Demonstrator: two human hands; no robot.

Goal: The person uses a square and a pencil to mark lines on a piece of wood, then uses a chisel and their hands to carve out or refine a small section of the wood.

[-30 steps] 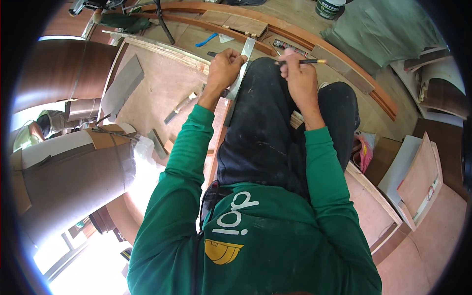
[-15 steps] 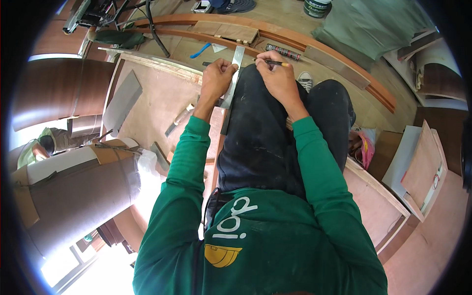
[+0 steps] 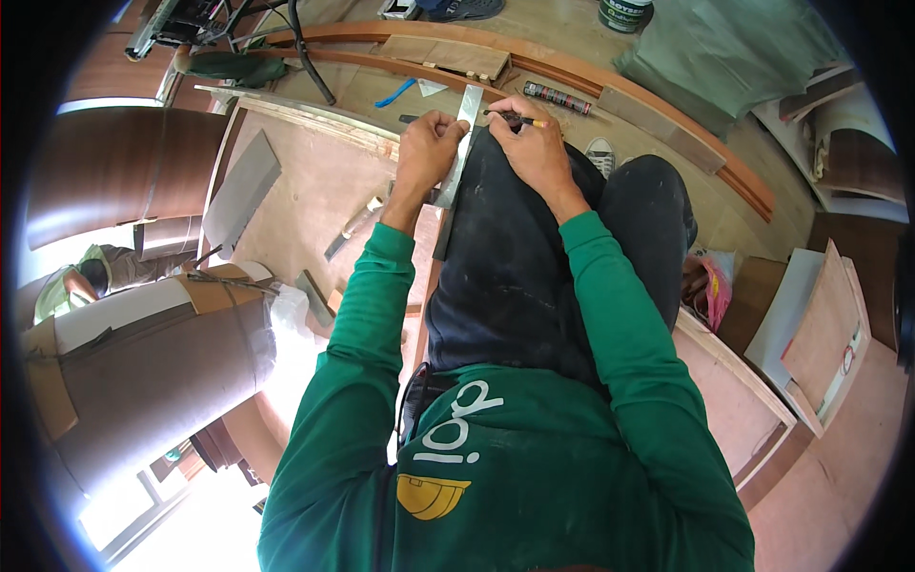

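My left hand (image 3: 429, 153) keeps a narrow pinch on a flat silver strip (image 3: 471, 107); my right hand (image 3: 537, 154) holds a pencil (image 3: 522, 119), its tip near the strip's far end. The strip lies just beside my knee (image 3: 500, 162), slanting away from me. With only 1 hand steadying it, I judge the strip could skew if my grip loosens or my knee nudges it, and the pencil would then stray. Farther out, a handled tool (image 3: 355, 226) lies on the pale wooden panel (image 3: 295, 186), and a tube (image 3: 558, 98) lies on the floor (image 3: 553, 36).
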